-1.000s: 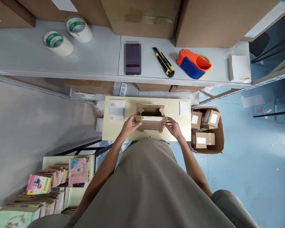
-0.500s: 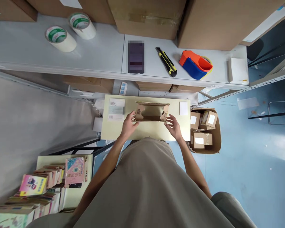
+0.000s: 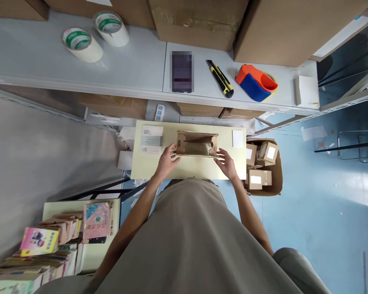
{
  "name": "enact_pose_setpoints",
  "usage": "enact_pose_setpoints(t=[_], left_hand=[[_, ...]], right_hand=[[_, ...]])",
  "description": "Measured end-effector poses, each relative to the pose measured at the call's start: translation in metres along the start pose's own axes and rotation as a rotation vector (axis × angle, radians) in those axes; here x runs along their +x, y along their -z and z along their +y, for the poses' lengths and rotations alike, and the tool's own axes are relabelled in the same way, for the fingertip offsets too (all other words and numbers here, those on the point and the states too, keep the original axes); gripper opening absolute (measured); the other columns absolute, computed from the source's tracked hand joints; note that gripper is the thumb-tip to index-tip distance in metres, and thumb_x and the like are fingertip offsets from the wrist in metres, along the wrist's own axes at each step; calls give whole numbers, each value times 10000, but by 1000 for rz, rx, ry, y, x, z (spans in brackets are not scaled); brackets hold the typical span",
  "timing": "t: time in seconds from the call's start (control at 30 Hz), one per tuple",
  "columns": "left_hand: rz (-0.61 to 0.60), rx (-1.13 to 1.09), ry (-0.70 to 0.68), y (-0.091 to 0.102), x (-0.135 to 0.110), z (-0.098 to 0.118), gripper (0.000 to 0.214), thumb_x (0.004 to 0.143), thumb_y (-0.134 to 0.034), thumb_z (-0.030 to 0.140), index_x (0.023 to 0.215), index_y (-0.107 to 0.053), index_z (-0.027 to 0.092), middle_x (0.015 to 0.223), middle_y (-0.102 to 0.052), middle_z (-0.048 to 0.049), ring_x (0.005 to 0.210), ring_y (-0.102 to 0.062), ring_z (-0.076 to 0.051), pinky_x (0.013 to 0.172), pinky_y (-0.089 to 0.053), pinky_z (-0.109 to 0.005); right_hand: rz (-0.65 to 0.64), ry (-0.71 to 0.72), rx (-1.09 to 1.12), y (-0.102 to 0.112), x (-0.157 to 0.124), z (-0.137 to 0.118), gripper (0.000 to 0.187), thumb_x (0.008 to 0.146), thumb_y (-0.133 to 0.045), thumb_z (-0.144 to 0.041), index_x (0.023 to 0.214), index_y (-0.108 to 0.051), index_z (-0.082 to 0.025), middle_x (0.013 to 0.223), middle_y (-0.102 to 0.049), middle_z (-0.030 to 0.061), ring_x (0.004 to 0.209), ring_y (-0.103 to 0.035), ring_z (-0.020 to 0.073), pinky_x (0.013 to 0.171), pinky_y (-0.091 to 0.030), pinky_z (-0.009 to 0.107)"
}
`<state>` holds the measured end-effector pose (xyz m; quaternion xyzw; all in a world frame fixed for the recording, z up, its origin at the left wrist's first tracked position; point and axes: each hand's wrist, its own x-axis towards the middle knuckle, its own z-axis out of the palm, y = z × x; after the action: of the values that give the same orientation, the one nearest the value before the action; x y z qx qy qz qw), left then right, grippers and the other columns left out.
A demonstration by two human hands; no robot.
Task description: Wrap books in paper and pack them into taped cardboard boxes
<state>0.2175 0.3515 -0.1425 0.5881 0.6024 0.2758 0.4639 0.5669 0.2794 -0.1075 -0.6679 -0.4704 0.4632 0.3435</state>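
Note:
A small open cardboard box (image 3: 197, 156) sits on the pale yellow table in front of me, its inside facing up and its end flaps folded inward. At its left end is my left hand (image 3: 168, 161), fingers spread and close against the corner; whether they touch it I cannot tell. My right hand (image 3: 226, 163) is beside the right end, fingers apart and curved, with its fingertips near the edge. On the table, a printed paper slip (image 3: 151, 139) lies left of the box and a white card (image 3: 237, 139) lies to its right.
On the grey shelf (image 3: 135, 69) ahead are tape rolls (image 3: 90, 51), a box cutter (image 3: 221, 79) and an orange-and-blue tape dispenser (image 3: 256, 83). Large cartons (image 3: 199, 24) stand behind them. A carton of small labelled boxes (image 3: 277, 179) is at right. Books (image 3: 38, 241) cover a lower-left table.
My right hand has shifted slightly outward from the box's right end. The left hand stays beside the left end, and the camera view has moved a little.

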Motion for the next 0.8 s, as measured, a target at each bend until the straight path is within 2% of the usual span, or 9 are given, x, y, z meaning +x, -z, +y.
enact_pose_setpoints(t=[0.1, 0.2, 0.27, 0.37, 0.47, 0.57, 0.67, 0.8], left_hand=[[33, 26, -17, 7, -1, 1, 754, 904, -738, 167, 1635, -592, 282, 1621, -707, -160, 1298, -821, -296, 1089, -732, -494], [104, 54, -55, 19, 4, 17, 732, 912, -633, 99, 1621, -609, 278, 1618, -715, -156, 1317, -822, -297, 1072, -733, -465], [157, 80, -118, 25, 15, 39, 711, 918, -596, 71, 1601, -631, 266, 1591, -734, -146, 1351, -810, -301, 1113, -716, -469], [177, 129, -263, 26, 40, 86, 658, 940, -583, 56, 1561, -676, 250, 1564, -755, -119, 1420, -773, -302, 1227, -661, -489], [147, 149, -400, 13, 63, 139, 572, 986, -557, 61, 1504, -725, 234, 1492, -796, -86, 1369, -788, -272, 1260, -637, -473], [101, 111, -505, -7, 73, 185, 490, 1045, -521, 76, 1453, -751, 222, 1441, -815, -73, 1311, -805, -242, 1215, -659, -444], [46, 79, -604, -27, 77, 222, 447, 1075, -528, 92, 1431, -763, 225, 1386, -834, -65, 1271, -819, -230, 1178, -673, -431], [22, 33, -702, -53, 90, 266, 401, 1099, -556, 108, 1418, -769, 228, 1375, -839, -69, 1257, -820, -213, 1169, -665, -407]], right_hand=[[12, 27, -38, 6, -3, 2, 793, 1001, -763, -751, 1621, -619, -277, 1502, -785, 210, 1278, -830, 372, 1027, -745, 593], [33, 56, -63, 16, -1, -3, 749, 1042, -722, -720, 1634, -619, -272, 1511, -780, 217, 1296, -822, 375, 1039, -741, 588], [47, 84, -73, 24, 5, -11, 724, 1057, -704, -697, 1625, -632, -254, 1515, -779, 226, 1309, -816, 381, 1052, -737, 590], [67, 147, -93, 37, 23, -28, 690, 1066, -696, -683, 1605, -658, -254, 1508, -788, 218, 1297, -818, 378, 1060, -735, 592], [87, 231, -113, 51, 44, -51, 649, 1081, -687, -675, 1586, -679, -268, 1481, -806, 193, 1286, -818, 368, 1068, -735, 587], [126, 338, -143, 71, 57, -80, 566, 1127, -641, -645, 1549, -700, -273, 1445, -823, 166, 1293, -814, 353, 1077, -735, 564], [213, 487, -217, 98, 68, -113, 461, 1177, -578, -581, 1492, -720, -276, 1430, -820, 148, 1286, -807, 341, 1102, -718, 567], [348, 649, -391, 139, 98, -156, 436, 1209, -508, -521, 1529, -676, -278, 1493, -766, 155, 1435, -721, 382, 1240, -608, 668]])
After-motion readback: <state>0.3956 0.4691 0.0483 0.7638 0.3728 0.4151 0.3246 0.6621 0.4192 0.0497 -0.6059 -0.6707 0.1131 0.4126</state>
